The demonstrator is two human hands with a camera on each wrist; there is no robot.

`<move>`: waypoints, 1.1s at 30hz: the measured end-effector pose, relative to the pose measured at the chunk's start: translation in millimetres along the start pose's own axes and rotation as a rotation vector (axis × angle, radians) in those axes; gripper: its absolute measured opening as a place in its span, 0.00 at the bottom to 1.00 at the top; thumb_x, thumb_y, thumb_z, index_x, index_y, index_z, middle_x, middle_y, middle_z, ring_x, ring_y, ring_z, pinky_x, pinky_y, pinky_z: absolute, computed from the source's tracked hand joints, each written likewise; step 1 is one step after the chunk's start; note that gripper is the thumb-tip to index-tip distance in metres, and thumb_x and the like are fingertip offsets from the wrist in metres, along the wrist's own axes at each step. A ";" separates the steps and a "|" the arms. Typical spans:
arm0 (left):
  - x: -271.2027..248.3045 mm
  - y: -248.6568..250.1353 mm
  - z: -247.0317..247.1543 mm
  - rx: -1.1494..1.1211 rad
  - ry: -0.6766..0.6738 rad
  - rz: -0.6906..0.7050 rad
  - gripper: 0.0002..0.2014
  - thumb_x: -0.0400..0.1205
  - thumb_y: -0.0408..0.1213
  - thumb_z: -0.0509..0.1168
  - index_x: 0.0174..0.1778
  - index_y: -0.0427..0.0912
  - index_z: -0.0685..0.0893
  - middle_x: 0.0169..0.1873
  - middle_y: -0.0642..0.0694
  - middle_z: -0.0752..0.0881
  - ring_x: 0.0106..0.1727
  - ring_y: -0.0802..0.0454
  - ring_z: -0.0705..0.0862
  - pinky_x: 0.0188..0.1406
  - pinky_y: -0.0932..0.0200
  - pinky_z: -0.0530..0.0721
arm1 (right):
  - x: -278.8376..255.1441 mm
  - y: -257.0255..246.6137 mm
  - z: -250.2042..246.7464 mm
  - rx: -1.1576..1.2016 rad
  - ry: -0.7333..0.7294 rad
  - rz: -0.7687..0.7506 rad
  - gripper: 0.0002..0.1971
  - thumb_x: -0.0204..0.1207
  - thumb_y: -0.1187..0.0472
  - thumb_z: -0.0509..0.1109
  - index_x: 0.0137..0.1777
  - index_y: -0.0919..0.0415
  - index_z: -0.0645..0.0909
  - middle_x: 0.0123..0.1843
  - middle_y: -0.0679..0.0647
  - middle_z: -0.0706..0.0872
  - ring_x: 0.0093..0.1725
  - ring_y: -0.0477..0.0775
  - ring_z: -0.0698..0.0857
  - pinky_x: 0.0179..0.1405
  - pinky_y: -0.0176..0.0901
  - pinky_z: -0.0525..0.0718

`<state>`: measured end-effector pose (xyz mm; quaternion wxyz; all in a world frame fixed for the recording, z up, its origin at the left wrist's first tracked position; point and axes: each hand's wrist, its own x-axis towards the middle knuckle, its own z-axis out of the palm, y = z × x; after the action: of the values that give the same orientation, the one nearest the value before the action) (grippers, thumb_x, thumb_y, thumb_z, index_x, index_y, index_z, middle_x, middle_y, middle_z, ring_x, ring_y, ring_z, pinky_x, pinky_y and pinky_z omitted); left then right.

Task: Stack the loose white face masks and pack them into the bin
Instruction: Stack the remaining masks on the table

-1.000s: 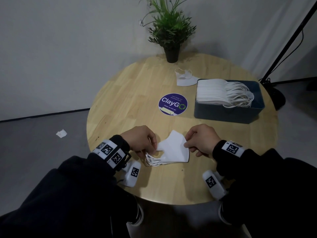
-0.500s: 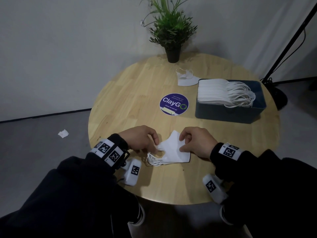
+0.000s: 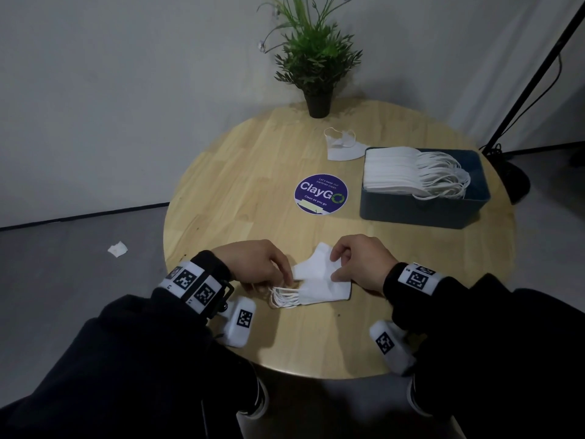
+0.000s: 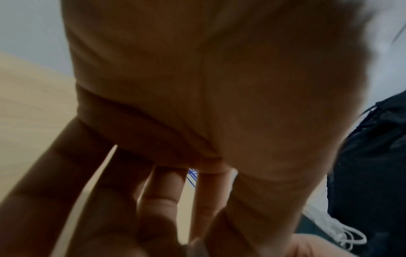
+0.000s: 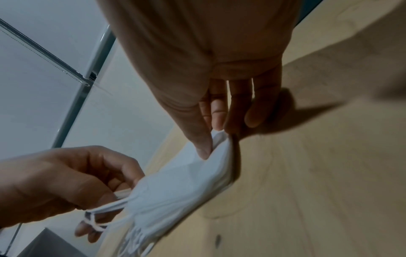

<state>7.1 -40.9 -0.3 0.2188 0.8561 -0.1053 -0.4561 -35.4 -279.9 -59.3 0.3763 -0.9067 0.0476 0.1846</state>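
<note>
I see my left hand [image 3: 258, 264] low over the round wooden worktop [image 3: 240, 198], knuckles up, fingers curled. It pinches the stringy ear loops at the left end of a small pile of white masks [image 3: 319, 282]. From the right wrist view those fingers [image 5: 123, 171] bend round the thin cords. My right hand [image 3: 361, 264] sits at the other end of the pile, palm down. Its thumb and first fingers pinch the soft top corner of the top mask, which lifts up a little. The other fingers hang loose. Both wrists wear white bands with black square patterns.

The pile lies flat on the worktop, close to me, between my two hands. The masks look soft, thin and folded.

Farther away on the right stands a dark blue bin [image 3: 424, 210], shaped like a box. A neat row of white masks [image 3: 392, 172] fills it, loops all to the right. One loose mask [image 3: 343, 148] lies just beside the bin's far left corner.
</note>
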 end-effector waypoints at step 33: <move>30.3 18.4 35.9 0.353 0.167 0.268 0.05 0.76 0.36 0.78 0.45 0.49 0.93 0.34 0.59 0.89 0.37 0.64 0.83 0.42 0.63 0.81 | -1.7 -6.5 -3.1 -0.073 -0.050 0.011 0.20 0.64 0.56 0.89 0.51 0.48 0.83 0.47 0.44 0.82 0.48 0.50 0.83 0.45 0.42 0.80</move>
<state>-5.3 -78.7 -31.5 0.1323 0.8943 -0.2774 -0.3252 -34.6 -277.5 -52.4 0.3431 -0.9146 0.0364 0.2110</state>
